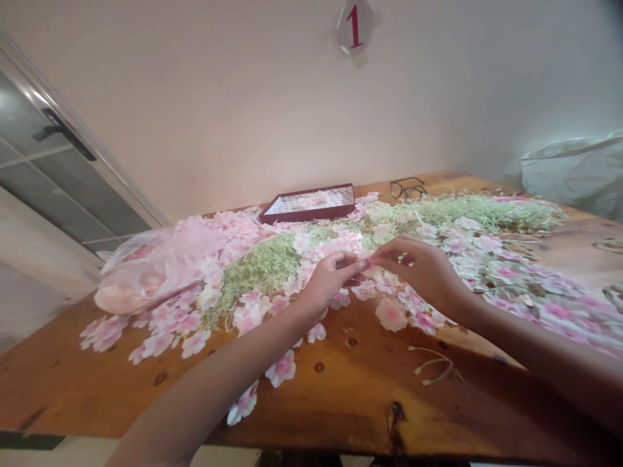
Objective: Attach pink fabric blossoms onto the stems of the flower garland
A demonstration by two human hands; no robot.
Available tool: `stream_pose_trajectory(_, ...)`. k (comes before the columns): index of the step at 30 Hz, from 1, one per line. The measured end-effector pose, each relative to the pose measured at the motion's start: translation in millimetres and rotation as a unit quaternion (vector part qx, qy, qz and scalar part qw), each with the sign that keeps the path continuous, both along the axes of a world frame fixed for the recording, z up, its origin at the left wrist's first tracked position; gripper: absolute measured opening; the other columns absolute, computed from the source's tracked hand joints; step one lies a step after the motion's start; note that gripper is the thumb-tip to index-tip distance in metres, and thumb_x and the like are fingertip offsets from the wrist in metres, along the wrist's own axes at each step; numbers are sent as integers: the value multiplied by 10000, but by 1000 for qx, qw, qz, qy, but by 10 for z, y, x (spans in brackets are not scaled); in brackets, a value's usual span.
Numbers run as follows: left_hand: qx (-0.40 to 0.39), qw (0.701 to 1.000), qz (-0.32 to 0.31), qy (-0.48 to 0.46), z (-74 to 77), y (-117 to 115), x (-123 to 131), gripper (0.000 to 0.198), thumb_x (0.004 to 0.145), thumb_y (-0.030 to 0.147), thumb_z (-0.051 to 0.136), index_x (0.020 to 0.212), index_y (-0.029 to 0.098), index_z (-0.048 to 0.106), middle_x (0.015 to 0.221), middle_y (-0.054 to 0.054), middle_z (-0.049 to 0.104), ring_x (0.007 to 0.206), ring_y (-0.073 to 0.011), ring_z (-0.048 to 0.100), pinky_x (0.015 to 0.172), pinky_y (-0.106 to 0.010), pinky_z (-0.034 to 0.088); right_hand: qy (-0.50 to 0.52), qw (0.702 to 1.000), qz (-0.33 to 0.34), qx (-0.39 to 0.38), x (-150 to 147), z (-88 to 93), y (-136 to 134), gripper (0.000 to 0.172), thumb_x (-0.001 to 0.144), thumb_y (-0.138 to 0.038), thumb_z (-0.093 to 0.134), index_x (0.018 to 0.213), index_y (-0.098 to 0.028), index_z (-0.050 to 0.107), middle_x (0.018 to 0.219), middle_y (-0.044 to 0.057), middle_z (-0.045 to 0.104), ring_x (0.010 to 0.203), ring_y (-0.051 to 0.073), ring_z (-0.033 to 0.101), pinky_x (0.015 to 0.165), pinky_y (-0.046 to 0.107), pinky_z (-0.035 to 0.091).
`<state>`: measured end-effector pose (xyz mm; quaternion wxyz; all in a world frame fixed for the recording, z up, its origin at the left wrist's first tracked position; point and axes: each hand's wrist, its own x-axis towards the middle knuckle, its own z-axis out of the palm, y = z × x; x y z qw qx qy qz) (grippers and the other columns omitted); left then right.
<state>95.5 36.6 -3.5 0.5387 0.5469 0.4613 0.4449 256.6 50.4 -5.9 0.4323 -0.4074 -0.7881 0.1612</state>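
Note:
Above the middle of a wooden table (311, 395), my left hand (333, 280) and my right hand (421, 267) meet fingertip to fingertip. Both pinch a small pink artificial flower piece (366, 259), mostly covered by my fingers. Loose pink and white artificial blossoms (248, 316) lie under and around my hands. To the left of my left hand is a heap of pale green artificial stems (265, 263). Beyond my right hand, more green stems (467, 213) are bunched, with pink-white blossoms (506, 272) spread in front of them.
A dark red box (307, 216) with a patterned lining stands at the back, holding some pink blossoms. Eyeglasses (407, 190) lie near the wall. A clear plastic bag (141, 272) of pink petals sits at left. Short stem pieces (438, 364) lie near the front; a white sack (574, 172) stands at right.

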Motion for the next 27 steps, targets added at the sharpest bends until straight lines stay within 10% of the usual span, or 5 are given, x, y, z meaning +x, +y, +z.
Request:
stream_pose_trajectory(8,-5,1000,-3,-18,-28,-4,-3,208,641,328,606,716,146,539,756,-30,552,634,-84,514,645,-233,394,7,1000,-12,17,-16,-26,1,105,724,-272,532,731,-197,605,744,15,570,602,104,488,558,236,383)
stream_pose_trajectory(27,29,998,4,-48,-8,-3,2,206,626,303,627,769,168,565,733,-4,556,658,-90,524,662,-245,410,272,865,115,-406,-67,-45,-41,179,672,-344,566,661,-166,582,744,48,567,635,116,508,555,228,420)
